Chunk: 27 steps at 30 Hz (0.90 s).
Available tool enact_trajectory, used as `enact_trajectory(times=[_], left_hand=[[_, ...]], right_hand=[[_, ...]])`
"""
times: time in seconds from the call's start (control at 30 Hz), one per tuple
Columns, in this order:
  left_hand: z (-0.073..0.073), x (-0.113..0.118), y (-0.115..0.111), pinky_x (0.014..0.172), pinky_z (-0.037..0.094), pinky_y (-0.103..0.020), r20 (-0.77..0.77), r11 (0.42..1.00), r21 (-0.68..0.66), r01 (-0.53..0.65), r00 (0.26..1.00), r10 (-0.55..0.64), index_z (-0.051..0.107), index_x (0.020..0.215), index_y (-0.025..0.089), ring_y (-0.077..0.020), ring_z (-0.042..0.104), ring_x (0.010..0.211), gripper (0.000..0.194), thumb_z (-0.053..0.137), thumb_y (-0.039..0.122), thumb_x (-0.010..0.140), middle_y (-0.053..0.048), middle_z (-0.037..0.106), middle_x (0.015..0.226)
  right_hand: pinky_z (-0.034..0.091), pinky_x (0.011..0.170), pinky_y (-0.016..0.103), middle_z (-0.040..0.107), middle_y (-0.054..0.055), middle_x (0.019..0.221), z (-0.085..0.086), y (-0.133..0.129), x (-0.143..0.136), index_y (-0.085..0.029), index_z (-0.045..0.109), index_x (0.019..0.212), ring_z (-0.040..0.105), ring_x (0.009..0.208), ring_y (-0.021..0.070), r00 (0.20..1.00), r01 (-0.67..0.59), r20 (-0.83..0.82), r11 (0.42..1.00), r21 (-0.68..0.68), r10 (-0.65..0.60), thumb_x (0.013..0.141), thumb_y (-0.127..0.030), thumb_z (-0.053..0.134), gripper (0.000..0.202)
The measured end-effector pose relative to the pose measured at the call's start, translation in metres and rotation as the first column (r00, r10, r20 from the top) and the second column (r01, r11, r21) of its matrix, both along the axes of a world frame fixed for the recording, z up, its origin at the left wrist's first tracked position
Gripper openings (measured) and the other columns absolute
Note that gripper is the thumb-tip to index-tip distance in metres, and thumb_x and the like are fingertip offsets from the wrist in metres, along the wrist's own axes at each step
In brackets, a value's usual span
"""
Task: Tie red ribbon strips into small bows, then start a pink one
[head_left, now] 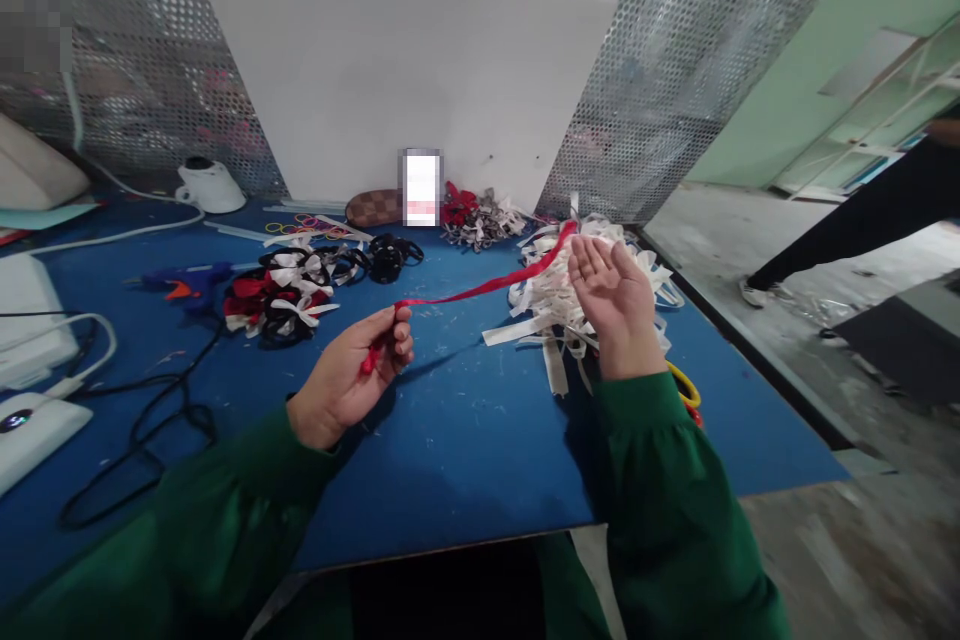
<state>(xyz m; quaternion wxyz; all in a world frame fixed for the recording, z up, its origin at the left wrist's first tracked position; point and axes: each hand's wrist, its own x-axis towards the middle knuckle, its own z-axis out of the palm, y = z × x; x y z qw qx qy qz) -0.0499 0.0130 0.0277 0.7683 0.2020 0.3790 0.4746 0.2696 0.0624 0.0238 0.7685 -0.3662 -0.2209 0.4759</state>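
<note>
Red ribbon stretches over blue table, green wall beyond.

I see the long narrow red ribbon as satin-like cloth: smooth, soft sheen. The tangled heap of white strips also looks like ribbon cloth, smooth. Small red, white and black bows: fabric. Broad blue bench: smooth, mostly matt, pale scuffs and scratches. Tall white rectangular board: smooth, matt; can't pin its material from my end. Silver perforated sheet: shiny, looks metallic, can't confirm metal. Blue pistol-shaped glue gun: plastic. Loose green sleeves: matt cloth, creased. Brown checked pouch: leather-like. Grey floor: rough, concrete-like.
</note>
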Motion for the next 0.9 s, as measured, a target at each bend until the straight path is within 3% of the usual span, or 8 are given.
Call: enact_trajectory(times=[0.1,0.17,0.23,0.33,0.4,0.47,0.57,0.9], left_hand=[[-0.002,0.002,-0.002,0.055,0.051,-0.020,-0.012,1.000,0.009,-0.006,1.000,0.006,0.069,0.088,0.009,-0.0073,0.053,0.054,0.025,0.047,0.014,0.098,-0.001,0.057,0.066],[-0.003,0.005,-0.004,0.056,0.052,-0.019,-0.026,1.000,0.024,0.015,1.000,-0.014,0.070,0.089,0.008,-0.0074,0.056,0.055,0.025,0.048,0.015,0.098,-0.002,0.060,0.069],[-0.005,0.007,-0.007,0.057,0.052,-0.019,-0.044,0.997,0.052,0.059,0.997,-0.057,0.072,0.091,0.008,-0.0081,0.059,0.057,0.025,0.050,0.017,0.097,-0.004,0.064,0.072],[-0.008,0.009,-0.012,0.058,0.053,-0.020,-0.092,0.985,0.102,0.136,0.988,-0.126,0.074,0.094,0.009,-0.0101,0.063,0.060,0.024,0.054,0.022,0.096,-0.006,0.069,0.076],[-0.011,0.010,-0.015,0.058,0.053,-0.020,-0.109,0.974,0.137,0.181,0.980,-0.167,0.075,0.095,0.009,-0.0114,0.065,0.061,0.024,0.057,0.025,0.095,-0.008,0.072,0.078],[-0.014,0.010,-0.016,0.060,0.054,-0.020,-0.109,0.960,0.167,0.226,0.972,-0.210,0.075,0.097,0.009,-0.0128,0.066,0.063,0.025,0.059,0.028,0.094,-0.009,0.073,0.080],[-0.017,0.010,-0.017,0.065,0.055,-0.022,-0.107,0.940,0.191,0.282,0.958,-0.265,0.075,0.101,0.010,-0.0141,0.068,0.068,0.026,0.063,0.032,0.092,-0.011,0.076,0.088],[-0.016,0.010,-0.019,0.080,0.055,-0.031,-0.237,0.929,0.159,0.334,0.927,-0.292,0.074,0.109,0.013,-0.0215,0.071,0.087,0.047,0.056,0.053,0.092,-0.014,0.077,0.102]], right_hand=[[0.054,0.083,0.034,0.070,0.005,0.107,-0.003,-0.001,-0.018,-0.021,0.065,0.104,0.069,0.096,0.0175,0.935,0.166,0.317,0.986,0.006,-0.159,0.076,-0.031,0.077,0.032],[0.052,0.088,0.036,0.070,0.005,0.104,-0.004,-0.007,-0.036,-0.022,0.066,0.106,0.067,0.096,0.0178,0.798,0.185,0.559,0.974,0.132,-0.227,0.075,-0.028,0.077,0.034],[0.051,0.092,0.039,0.070,0.006,0.108,-0.004,-0.017,-0.058,-0.024,0.067,0.109,0.066,0.099,0.0190,0.585,-0.023,0.789,0.968,0.248,-0.189,0.081,-0.028,0.072,0.029],[0.048,0.100,0.043,0.070,0.008,0.119,-0.009,-0.037,-0.094,-0.024,0.064,0.120,0.063,0.113,0.0234,0.222,-0.430,0.972,0.887,0.170,-0.078,0.083,-0.029,0.071,0.038],[0.046,0.101,0.045,0.070,0.010,0.122,-0.016,-0.047,-0.114,-0.023,0.061,0.127,0.063,0.115,0.0257,0.102,-0.493,0.991,0.861,0.129,-0.090,0.084,-0.026,0.069,0.043],[0.047,0.099,0.044,0.073,0.008,0.115,-0.025,-0.052,-0.127,-0.023,0.065,0.120,0.067,0.107,0.0236,0.106,-0.456,0.990,0.880,0.130,-0.092,0.090,-0.020,0.058,0.031],[0.050,0.087,0.035,0.075,0.006,0.098,-0.033,-0.052,-0.133,-0.023,0.071,0.103,0.068,0.093,0.0191,0.224,-0.403,0.974,0.908,0.117,-0.026,0.093,-0.017,0.051,0.023],[0.044,0.066,0.026,0.066,0.000,0.080,-0.022,-0.053,-0.127,-0.020,0.062,0.091,0.059,0.071,0.0131,0.424,-0.345,0.886,0.938,-0.033,0.187,0.091,-0.021,0.049,0.014]])
